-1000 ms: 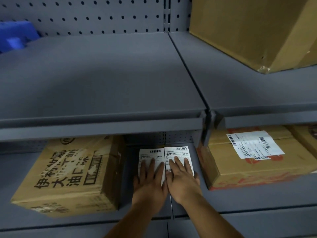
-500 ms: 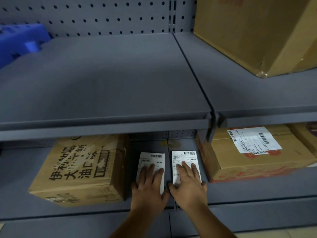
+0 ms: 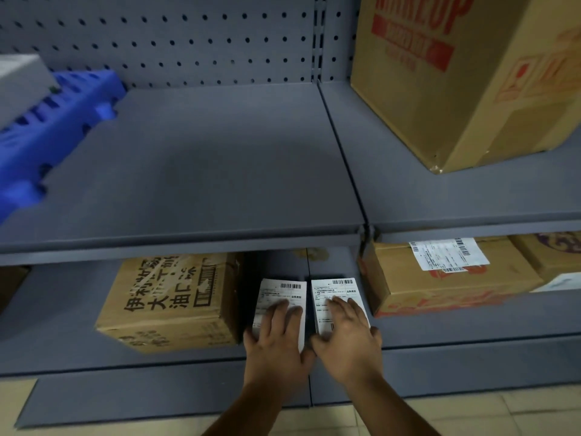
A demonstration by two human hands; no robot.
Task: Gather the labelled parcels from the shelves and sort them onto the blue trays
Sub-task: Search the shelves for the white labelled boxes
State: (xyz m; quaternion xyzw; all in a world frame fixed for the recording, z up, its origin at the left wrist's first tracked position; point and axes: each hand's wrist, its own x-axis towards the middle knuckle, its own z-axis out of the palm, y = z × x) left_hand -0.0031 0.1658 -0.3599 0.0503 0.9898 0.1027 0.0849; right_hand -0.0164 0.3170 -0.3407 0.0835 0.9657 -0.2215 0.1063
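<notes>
Two small flat parcels with white barcode labels lie side by side on the lower shelf (image 3: 471,328). My left hand (image 3: 276,347) covers the near end of the left parcel (image 3: 283,291), thumb at its left edge and fingers bent over its top. My right hand (image 3: 349,344) grips the right parcel (image 3: 333,287) across its width with arched fingers. A blue tray (image 3: 47,130) stands at the left end of the upper shelf (image 3: 204,158), and a pale box (image 3: 22,83) rests on it.
A brown carton with black printing (image 3: 169,303) stands just left of the parcels. A labelled carton (image 3: 440,278) sits to their right, under the upper shelf. A tall carton with red print (image 3: 456,73) fills the upper shelf's right bay. Tiled floor shows below.
Both hands have drawn the two parcels toward the shelf's front edge and slightly apart. The fingers went from flat to bent around them. The view has pulled back and lifted.
</notes>
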